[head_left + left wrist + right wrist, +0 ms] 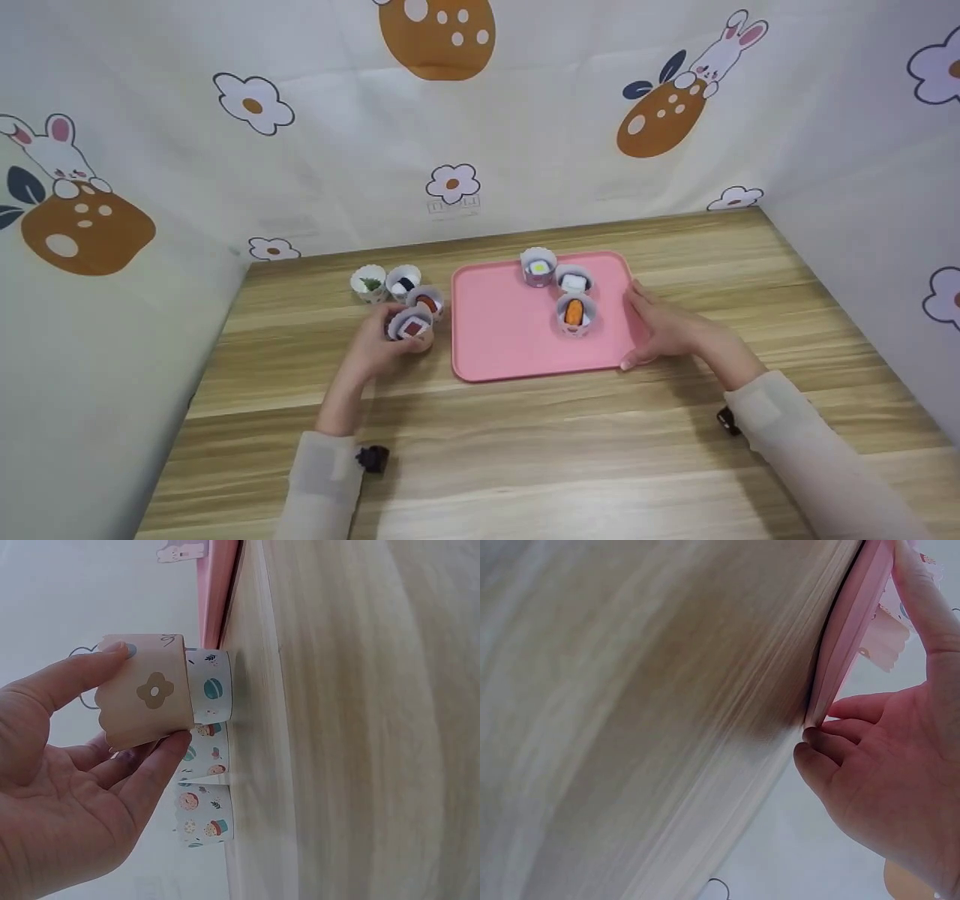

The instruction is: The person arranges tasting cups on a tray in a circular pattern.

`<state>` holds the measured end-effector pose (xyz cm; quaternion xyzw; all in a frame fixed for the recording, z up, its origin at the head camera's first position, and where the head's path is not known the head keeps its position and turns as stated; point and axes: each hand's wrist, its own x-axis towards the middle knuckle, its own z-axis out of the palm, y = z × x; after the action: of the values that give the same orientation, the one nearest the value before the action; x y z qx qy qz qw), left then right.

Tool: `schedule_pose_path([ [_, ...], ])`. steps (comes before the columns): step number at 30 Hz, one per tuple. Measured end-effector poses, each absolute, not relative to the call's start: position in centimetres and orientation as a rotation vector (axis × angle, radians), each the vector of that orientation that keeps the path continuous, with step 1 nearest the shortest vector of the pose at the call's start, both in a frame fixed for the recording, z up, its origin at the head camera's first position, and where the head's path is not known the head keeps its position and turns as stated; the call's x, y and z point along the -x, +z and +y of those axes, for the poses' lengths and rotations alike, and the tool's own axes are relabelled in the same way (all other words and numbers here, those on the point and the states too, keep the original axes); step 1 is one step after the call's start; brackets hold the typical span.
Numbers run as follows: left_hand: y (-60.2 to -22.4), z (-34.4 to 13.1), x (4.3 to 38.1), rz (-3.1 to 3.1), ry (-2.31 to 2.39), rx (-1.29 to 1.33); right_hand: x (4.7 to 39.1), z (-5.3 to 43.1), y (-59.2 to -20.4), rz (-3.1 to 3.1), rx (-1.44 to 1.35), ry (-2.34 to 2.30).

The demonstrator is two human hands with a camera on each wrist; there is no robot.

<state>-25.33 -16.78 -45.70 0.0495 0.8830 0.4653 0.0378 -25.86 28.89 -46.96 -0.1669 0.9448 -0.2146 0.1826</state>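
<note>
At left, scalloped peach cup point(150, 701) pinched in left hand point(376, 345), right hand point(666, 328) gripping tray point(502, 322).

Softly, fairly brightly lit, with pale glare on the tabletop point(570, 450) in front of the pink tray point(499, 322), a brownish shadow beside the tray's edge in the right wrist view, and blurred grain well away from it in both wrist views.

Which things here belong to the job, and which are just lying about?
Part of it, apparently:
pink rectangular tray, touched by the right grip
beige scalloped paper cup, in the left grip
three scalloped paper cups on the tray
three white patterned paper cups beside it

Only the setting:
brown wood-grain table
pale backdrop printed with rabbits and flowers
</note>
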Motion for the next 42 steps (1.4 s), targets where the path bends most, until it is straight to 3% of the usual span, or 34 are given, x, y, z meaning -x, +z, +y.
schedule_pose_path([
  [42, -44.9, -13.4, 25.5, 2.597, 1.488, -0.300, 25.8, 29.0, -47.0, 2.680, 0.465, -0.593],
])
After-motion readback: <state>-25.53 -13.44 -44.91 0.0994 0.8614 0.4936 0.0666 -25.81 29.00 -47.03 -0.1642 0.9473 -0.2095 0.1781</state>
